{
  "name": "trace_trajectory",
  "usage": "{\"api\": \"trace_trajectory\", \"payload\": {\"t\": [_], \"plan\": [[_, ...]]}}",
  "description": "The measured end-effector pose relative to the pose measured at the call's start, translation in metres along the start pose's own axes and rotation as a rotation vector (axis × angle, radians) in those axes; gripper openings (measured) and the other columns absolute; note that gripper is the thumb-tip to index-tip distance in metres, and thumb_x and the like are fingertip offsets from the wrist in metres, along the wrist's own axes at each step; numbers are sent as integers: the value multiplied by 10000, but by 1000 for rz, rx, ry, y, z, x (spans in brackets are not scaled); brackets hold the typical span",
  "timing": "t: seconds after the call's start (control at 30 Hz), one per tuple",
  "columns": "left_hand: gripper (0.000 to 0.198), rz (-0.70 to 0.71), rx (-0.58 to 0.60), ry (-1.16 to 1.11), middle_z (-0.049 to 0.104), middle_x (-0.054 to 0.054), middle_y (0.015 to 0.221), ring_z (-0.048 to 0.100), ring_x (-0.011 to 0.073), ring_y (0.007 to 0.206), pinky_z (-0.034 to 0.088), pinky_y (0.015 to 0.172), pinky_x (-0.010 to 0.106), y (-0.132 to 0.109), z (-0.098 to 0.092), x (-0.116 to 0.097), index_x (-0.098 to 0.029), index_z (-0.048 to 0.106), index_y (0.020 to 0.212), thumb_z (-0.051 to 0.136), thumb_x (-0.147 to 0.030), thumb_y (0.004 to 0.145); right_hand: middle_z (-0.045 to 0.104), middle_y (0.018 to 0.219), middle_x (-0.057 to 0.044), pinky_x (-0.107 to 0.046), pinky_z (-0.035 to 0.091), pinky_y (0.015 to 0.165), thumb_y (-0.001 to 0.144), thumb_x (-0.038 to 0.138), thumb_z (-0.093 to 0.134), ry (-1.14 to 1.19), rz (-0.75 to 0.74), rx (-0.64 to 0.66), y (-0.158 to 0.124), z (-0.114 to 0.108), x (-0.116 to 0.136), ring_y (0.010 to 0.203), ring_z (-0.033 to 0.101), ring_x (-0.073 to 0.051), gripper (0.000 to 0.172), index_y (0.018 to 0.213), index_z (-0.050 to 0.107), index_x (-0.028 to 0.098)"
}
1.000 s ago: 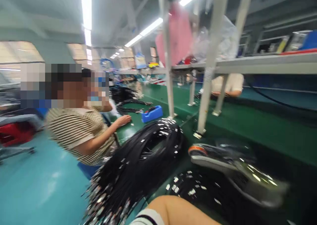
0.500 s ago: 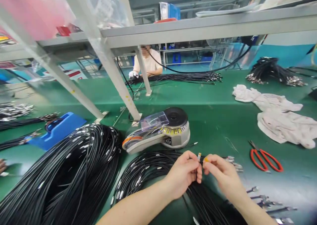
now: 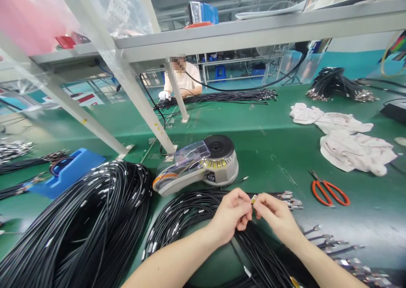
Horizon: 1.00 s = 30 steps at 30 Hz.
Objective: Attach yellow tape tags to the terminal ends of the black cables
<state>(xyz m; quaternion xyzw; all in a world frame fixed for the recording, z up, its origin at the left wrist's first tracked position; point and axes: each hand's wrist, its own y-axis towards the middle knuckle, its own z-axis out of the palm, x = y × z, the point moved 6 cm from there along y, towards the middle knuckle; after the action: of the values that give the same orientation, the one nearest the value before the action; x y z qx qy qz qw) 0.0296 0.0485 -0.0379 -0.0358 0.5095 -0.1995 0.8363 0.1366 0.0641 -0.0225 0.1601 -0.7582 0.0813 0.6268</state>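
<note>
My left hand (image 3: pixel 231 215) is closed in a pinch on a cable end, whose small metal connector (image 3: pixel 253 198) pokes up between my fingertips. From the other side, my right hand (image 3: pixel 275 217) pinches a bit of yellow tape against that connector. The fingers of both hands nearly meet and hide most of the cable end. Beneath them lies a looped bundle of black cables (image 3: pixel 187 207) with silvery connectors at its right end. Just behind it stands a round tape dispenser (image 3: pixel 222 176) with a black top and a clear cover.
A larger coil of black cables (image 3: pixel 104 212) fills the left, beside a blue tape holder (image 3: pixel 68 174). Red-handled scissors (image 3: pixel 330 190) and white gloves (image 3: pixel 355 150) lie to the right. Shelf posts (image 3: pixel 142 102) rise behind the dispenser. A co-worker (image 3: pixel 187 78) sits across the bench.
My right fingers have closed in on the connector, bringing the yellow tape from beside it onto it. The whole view has shifted slightly, with the scene moving left.
</note>
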Motion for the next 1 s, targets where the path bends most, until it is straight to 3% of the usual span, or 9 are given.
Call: {"api": "trace_trajectory", "payload": {"t": [0.43, 0.8, 1.0], "plan": [[117, 103, -79, 321, 498, -62, 468, 367, 39, 330, 256, 291, 137, -3, -1, -13, -170, 465, 711, 553, -238, 675, 516, 554, 20, -234, 376, 502, 823, 293, 487, -86, -66, -33, -4, 1, 3, 512, 471, -126, 241, 611, 518, 182], [153, 119, -77, 342, 488, -60, 478, 383, 47, 350, 270, 297, 137, -7, 4, -11, -181, 436, 698, 553, -278, 715, 540, 582, 0, -238, 394, 500, 819, 275, 494, -103, -97, -62, -5, 0, 9, 538, 498, -140, 241, 596, 514, 186], [265, 138, -71, 241, 380, -98, 409, 259, 28, 320, 194, 305, 144, -3, 8, -7, -188, 410, 662, 559, -385, 760, 485, 549, 20, -235, 376, 494, 822, 305, 493, -82, -133, -73, -6, 0, 13, 516, 465, -130, 257, 593, 470, 193]]}}
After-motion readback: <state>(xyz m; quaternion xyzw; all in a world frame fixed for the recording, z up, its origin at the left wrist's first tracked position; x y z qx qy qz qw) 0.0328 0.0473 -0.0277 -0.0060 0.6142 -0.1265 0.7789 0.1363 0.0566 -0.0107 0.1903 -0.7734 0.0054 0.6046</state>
